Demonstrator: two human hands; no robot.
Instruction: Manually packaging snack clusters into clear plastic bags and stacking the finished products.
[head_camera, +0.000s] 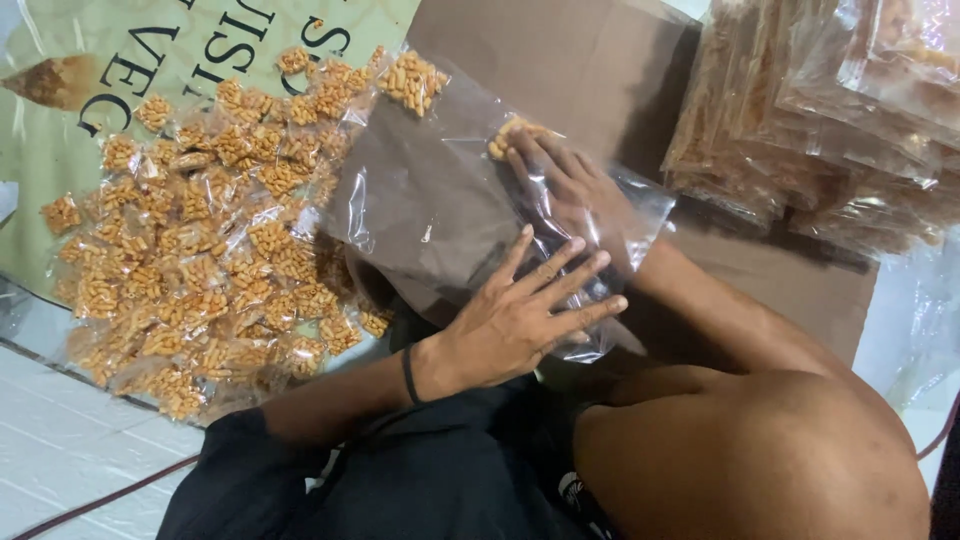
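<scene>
2 hands (520, 320) on crinkly clear bag (430, 200)

A single head camera looks steeply down from close above the person's lap, facing the floor (60, 450) ahead; knee (760, 450) nearest.

left hand (515, 320): bare, no rings to be seen.
left wrist: thin black band (408, 374) around it.
left arm: bare up to a dark sleeve (235, 450) near the elbow.
right hand (560, 180): bare, seen through clear plastic.
right arm: bare, no sleeve in view.
clothing: dark garment (450, 470) at the lap, small white mark on it.
knee (760, 450): bare.
</scene>
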